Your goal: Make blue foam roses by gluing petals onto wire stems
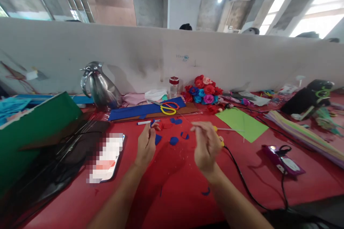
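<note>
My left hand is closed, pinching a small dark blue cut piece at its fingertips. My right hand is raised level with it, thumb and fingers pinched together. A fine pale thread seems to run from its fingertips up to the left; what they hold is too small to make out. Between the hands, several blue cut pieces lie on the red table. Just behind my right hand rests a yellow glue gun, partly hidden, with a whitish stick pointing right.
Yellow-and-red scissors lie on blue sheets behind a pen. A phone sits left, near a metal jug. Paper roses, a green sheet and a purple power box with black cords lie right.
</note>
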The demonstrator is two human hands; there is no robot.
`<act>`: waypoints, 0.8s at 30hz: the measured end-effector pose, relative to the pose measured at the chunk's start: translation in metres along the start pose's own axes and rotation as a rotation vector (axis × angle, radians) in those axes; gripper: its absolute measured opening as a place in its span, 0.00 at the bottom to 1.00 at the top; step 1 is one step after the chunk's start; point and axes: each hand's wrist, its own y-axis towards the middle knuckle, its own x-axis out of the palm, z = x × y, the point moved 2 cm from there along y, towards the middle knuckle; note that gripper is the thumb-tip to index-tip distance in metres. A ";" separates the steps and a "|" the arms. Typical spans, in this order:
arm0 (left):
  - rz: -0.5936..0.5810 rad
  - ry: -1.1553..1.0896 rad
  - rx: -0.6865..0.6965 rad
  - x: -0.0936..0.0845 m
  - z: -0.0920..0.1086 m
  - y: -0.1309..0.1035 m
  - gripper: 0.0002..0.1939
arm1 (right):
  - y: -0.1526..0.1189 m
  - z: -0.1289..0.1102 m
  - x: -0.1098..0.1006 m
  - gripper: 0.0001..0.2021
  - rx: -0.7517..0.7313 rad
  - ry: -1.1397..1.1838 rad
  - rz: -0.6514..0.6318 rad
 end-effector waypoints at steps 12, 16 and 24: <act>-0.214 -0.485 -0.505 0.013 -0.002 0.003 0.15 | -0.013 0.035 0.033 0.17 0.253 -0.680 -0.976; -0.178 -0.512 -0.573 0.011 -0.002 0.004 0.14 | -0.020 0.035 0.039 0.14 0.268 -0.763 -1.054; -0.037 -0.550 -0.630 -0.001 -0.004 0.013 0.14 | -0.015 0.044 0.036 0.10 0.381 -0.718 -0.932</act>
